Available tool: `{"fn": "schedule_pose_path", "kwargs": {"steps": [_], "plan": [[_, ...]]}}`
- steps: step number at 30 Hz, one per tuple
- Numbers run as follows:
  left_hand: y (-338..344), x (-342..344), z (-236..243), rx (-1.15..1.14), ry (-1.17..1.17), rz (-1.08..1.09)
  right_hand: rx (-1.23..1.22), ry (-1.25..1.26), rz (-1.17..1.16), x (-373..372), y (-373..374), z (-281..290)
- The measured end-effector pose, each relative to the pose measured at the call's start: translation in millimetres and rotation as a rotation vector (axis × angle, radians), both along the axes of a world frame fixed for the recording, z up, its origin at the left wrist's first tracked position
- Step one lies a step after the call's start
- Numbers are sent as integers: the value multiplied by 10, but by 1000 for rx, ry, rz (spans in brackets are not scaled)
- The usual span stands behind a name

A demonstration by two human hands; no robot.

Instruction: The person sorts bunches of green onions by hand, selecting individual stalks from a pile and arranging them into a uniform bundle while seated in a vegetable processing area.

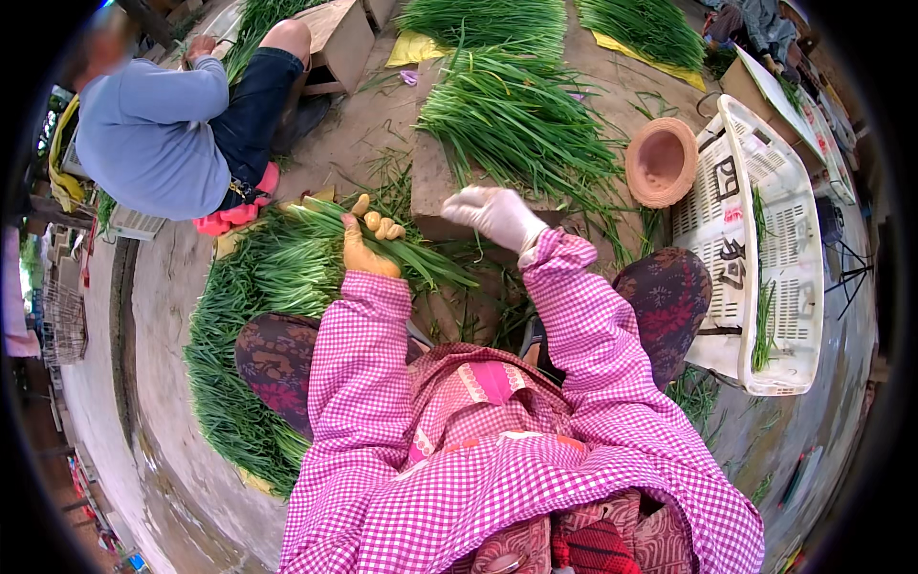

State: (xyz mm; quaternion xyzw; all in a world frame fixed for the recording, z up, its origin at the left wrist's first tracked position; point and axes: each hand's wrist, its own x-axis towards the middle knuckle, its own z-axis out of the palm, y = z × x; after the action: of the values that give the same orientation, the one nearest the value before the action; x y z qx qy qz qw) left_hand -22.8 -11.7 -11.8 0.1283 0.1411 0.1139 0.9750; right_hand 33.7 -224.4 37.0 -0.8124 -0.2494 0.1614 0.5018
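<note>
A bunch of long, thin green leaves [421, 260] lies across the left hand [371, 247], in front of the wearer and slightly left of centre. Its blades are flat, glossy and deep green, paler toward the left, with the right ends fanning out loosely and drooping. The yellow-gloved left fingers are curled round its middle, hiding that part. The right hand [497, 215], in a white glove, is near the bunch but apart from it, its fingers stretched out and close to one another.

Just beyond the right hand, a low box-like bench [427, 187] blocks the space ahead, bearing a thick pile of greens [521, 115]. To the left, a large heap of leaves [251, 287] spreads over the floor [177, 316], partly covered by the wearer's left knee [273, 368]. A woven hat [662, 163] and a slatted white crate [698, 230] stand at right; another person [158, 139] sits at upper left
</note>
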Motion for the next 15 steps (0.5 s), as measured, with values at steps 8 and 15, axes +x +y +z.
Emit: {"fn": "schedule_pose_path", "kwargs": {"steps": [8,15], "plan": [[-8,27,-66,-78,-222,-147,-38,-141,-11,-195,303,-314],[36,38,-22,-88,-220,-74,178,47,-118,-69,117,-212]]}}
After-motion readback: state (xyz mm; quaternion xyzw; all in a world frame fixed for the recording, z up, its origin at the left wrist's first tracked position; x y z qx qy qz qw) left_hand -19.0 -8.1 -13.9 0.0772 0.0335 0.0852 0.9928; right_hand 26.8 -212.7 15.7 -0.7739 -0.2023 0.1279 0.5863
